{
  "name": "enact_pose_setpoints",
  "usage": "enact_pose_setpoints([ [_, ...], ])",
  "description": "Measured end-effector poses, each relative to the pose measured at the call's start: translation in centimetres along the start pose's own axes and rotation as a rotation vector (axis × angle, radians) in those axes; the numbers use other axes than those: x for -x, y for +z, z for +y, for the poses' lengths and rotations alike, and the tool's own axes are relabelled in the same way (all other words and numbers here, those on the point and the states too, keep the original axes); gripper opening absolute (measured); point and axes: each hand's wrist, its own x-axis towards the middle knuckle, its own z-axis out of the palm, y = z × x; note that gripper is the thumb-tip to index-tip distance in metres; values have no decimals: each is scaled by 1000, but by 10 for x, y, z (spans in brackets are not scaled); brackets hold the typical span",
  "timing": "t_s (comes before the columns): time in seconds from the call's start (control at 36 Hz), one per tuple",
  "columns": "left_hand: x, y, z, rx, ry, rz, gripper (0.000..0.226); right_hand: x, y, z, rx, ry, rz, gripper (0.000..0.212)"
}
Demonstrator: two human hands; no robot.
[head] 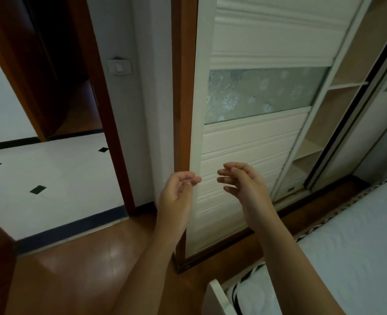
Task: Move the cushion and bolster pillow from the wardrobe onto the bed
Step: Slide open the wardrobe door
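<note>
You see a dim, soft-focus room; pale glare sits on the glossy brown wooden floor (110,255), and straight lines bow near the edges.

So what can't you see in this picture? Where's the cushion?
Head view, things that cannot be made out:
- Cushion and bolster pillow: neither shows; the closed sliding door covers that part of the wardrobe, and the open shelves look bare.
- Bed: cut off by the right and bottom edges.
- Room past the doorway: too dark.
- Left hand and right hand: both empty, fingers slightly blurred.
</note>
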Motion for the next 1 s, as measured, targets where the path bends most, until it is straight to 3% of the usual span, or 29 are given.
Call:
enact_pose_setpoints([
  [0.36,-106,17,-26,-57,52,-112,27,-92,17,14,33,16,151,20],
  [0.67,-192,49,-23,-194,201,-229,34,-191,18,7,56,-36,133,24],
  [0.86,-251,79,-2,-427,485,-248,45,-262,22,-12,37,-51,116,51],
  [1.0,-286,97,-7,-859,693,-190,56,-305,27,-11,147,-129,163,59],
])
